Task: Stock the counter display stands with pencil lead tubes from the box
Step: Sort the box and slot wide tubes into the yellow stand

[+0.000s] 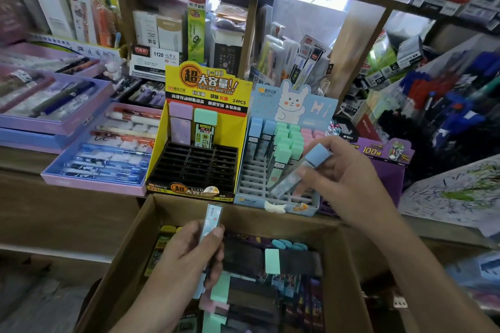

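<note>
My right hand (349, 186) pinches a blue-capped lead tube (300, 173), tilted over the grid of the light-blue bunny display stand (273, 205). That stand holds several blue, green and pink tubes in its back rows. My left hand (189, 259) grips another blue tube (212, 220) upright above the open cardboard box (130, 251), which holds several loose tubes in mint, pink, purple and dark colours. The yellow display stand (201, 89) to the left has a black grid with a purple tube (180, 127) and a green-capped tube (205, 130) at its back.
Purple trays of pens (108, 154) lie left of the stands on the wooden counter (67, 213). A purple pack (387, 159) stands right of the blue stand. Shelving with boxed stationery rises behind, and a bin of blue pens (457, 105) sits at the right.
</note>
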Available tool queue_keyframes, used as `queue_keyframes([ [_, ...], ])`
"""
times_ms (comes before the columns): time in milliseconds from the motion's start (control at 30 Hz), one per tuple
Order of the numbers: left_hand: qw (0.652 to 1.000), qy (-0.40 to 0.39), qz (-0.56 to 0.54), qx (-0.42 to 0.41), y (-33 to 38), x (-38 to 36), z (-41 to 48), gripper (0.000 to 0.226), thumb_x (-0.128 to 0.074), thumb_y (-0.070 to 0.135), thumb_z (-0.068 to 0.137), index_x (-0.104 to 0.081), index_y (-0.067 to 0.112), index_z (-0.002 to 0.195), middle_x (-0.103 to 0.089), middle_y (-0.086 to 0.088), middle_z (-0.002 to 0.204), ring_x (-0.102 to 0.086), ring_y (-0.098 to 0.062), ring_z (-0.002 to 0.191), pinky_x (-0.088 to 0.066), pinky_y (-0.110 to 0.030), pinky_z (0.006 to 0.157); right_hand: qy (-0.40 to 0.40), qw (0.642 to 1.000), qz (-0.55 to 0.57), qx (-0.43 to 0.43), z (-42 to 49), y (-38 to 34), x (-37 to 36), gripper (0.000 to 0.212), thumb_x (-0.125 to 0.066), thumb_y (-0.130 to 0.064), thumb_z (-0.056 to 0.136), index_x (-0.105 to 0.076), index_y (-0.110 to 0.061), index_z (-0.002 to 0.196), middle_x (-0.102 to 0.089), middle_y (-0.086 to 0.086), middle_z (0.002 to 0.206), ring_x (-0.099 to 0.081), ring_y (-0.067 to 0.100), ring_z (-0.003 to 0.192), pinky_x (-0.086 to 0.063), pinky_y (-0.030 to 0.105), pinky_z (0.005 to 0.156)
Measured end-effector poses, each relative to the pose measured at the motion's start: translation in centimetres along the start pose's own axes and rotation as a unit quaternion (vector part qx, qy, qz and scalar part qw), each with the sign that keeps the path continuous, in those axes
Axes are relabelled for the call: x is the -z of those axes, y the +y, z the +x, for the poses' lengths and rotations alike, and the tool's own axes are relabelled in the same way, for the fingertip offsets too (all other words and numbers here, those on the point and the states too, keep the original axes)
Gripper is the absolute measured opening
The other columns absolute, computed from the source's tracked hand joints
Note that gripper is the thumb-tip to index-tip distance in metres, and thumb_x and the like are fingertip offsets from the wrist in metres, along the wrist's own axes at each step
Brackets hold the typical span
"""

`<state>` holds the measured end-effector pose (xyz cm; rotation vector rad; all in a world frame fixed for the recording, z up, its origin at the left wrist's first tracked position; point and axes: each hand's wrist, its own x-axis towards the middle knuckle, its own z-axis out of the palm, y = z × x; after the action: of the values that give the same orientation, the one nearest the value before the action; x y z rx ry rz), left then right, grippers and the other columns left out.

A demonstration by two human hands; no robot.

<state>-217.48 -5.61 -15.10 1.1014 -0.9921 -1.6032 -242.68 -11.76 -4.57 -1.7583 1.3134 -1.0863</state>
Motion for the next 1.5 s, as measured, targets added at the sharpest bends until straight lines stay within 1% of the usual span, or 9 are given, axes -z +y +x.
queue_keyframes([
  [133, 1.0, 0.0, 0.014, 0.005, 0.0, 0.0, -0.1, 0.025, -0.058, 0.027, 0.097, -0.059, 0.004, 0.106, -0.059, -0.007, 0.071, -0.05, -0.019, 0.053, -0.042, -0.027, 0.047, 0.03, 0.998, -0.046, 0.033, 1.2, -0.5, 1.0, 0.007, -0.071, -0.017, 0.093, -0.072, -0.02, 0.1, -0.076, 0.003, 0.095, -0.073, 0.021, 0.093, -0.061, 0.039, 0.083],
  [300, 1.0, 0.007, 0.019, 0.004, 0.1, 0.2, 0.0, 0.02, -0.061, 0.029, 0.096, -0.061, 0.01, 0.102, -0.059, -0.007, 0.072, -0.051, -0.021, 0.056, -0.043, -0.026, 0.049, 0.058, 0.988, -0.135, 0.038, 2.7, -0.2, 1.3, 0.014, -0.075, -0.015, 0.092, -0.076, -0.011, 0.106, -0.07, -0.007, 0.092, -0.065, 0.005, 0.079, -0.052, 0.014, 0.068],
  [433, 1.0, 0.01, 0.009, 0.007, 0.0, 0.4, 0.0, 0.022, -0.064, 0.032, 0.092, -0.063, 0.015, 0.105, -0.06, -0.007, 0.073, -0.052, -0.02, 0.056, -0.044, -0.026, 0.05, 0.037, 0.99, -0.129, 0.035, 3.0, 0.2, 1.3, 0.008, -0.076, -0.006, 0.09, -0.075, -0.011, 0.097, -0.066, -0.014, 0.09, -0.06, -0.01, 0.067, -0.048, 0.007, 0.06],
  [667, 1.0, 0.004, 0.014, 0.006, -0.3, 0.6, 0.1, 0.027, -0.067, 0.037, 0.087, -0.064, 0.017, 0.106, -0.06, -0.007, 0.074, -0.053, -0.02, 0.057, -0.045, -0.025, 0.051, 0.037, 0.984, -0.163, 0.057, 3.5, 0.7, 0.9, 0.014, -0.08, -0.009, 0.087, -0.075, -0.021, 0.092, -0.067, -0.024, 0.078, -0.064, 0.001, 0.071, -0.054, 0.014, 0.064],
  [900, 0.999, 0.003, 0.032, 0.004, -0.3, 0.8, 0.1, 0.032, -0.067, 0.039, 0.087, -0.062, 0.016, 0.109, -0.061, -0.006, 0.073, -0.054, -0.019, 0.057, -0.046, -0.026, 0.05, 0.023, 0.975, -0.205, 0.077, 4.0, 1.0, 0.9, 0.016, -0.081, -0.012, 0.086, -0.075, -0.026, 0.089, -0.069, -0.009, 0.082, -0.063, 0.011, 0.076, -0.052, 0.02, 0.068],
  [1133, 0.999, 0.0, 0.034, 0.006, -0.3, 0.8, 0.2, 0.032, -0.068, 0.038, 0.085, -0.063, 0.017, 0.109, -0.061, -0.005, 0.072, -0.054, -0.019, 0.057, -0.045, -0.026, 0.05, 0.009, 0.981, -0.184, 0.061, 4.0, 0.7, 1.3, 0.019, -0.082, -0.01, 0.085, -0.069, -0.019, 0.097, -0.061, -0.005, 0.089, -0.063, 0.02, 0.078, -0.061, 0.044, 0.073],
  [1233, 1.0, -0.004, 0.03, 0.004, -0.3, 0.7, 0.1, 0.027, -0.068, 0.036, 0.086, -0.065, 0.019, 0.107, -0.059, -0.006, 0.072, -0.053, -0.019, 0.057, -0.045, -0.025, 0.05, 0.005, 0.968, -0.239, 0.074, 4.4, 0.6, 1.2, 0.017, -0.084, -0.018, 0.083, -0.07, -0.023, 0.089, -0.063, -0.013, 0.083, -0.061, 0.016, 0.085, -0.051, 0.06, 0.092],
  [1367, 1.0, -0.002, 0.03, 0.003, -0.3, 0.7, 0.1, 0.03, -0.068, 0.036, 0.087, -0.063, 0.017, 0.11, -0.059, -0.007, 0.072, -0.052, -0.019, 0.057, -0.045, -0.025, 0.05, 0.012, 0.948, -0.302, 0.101, 4.7, 1.1, 1.2, 0.008, -0.083, -0.026, 0.084, -0.076, -0.029, 0.087, -0.068, -0.014, 0.077, -0.056, 0.004, 0.085, -0.035, 0.044, 0.101],
  [1500, 0.999, -0.002, 0.033, 0.002, -0.4, 0.8, 0.1, 0.034, -0.069, 0.04, 0.083, -0.064, 0.019, 0.11, -0.06, -0.005, 0.072, -0.053, -0.019, 0.058, -0.045, -0.026, 0.051, 0.019, 0.93, -0.348, 0.118, 4.8, 1.3, 1.1, 0.006, -0.08, -0.028, 0.087, -0.08, -0.03, 0.093, -0.073, -0.007, 0.081, -0.053, 0.008, 0.088, -0.023, 0.026, 0.087],
])
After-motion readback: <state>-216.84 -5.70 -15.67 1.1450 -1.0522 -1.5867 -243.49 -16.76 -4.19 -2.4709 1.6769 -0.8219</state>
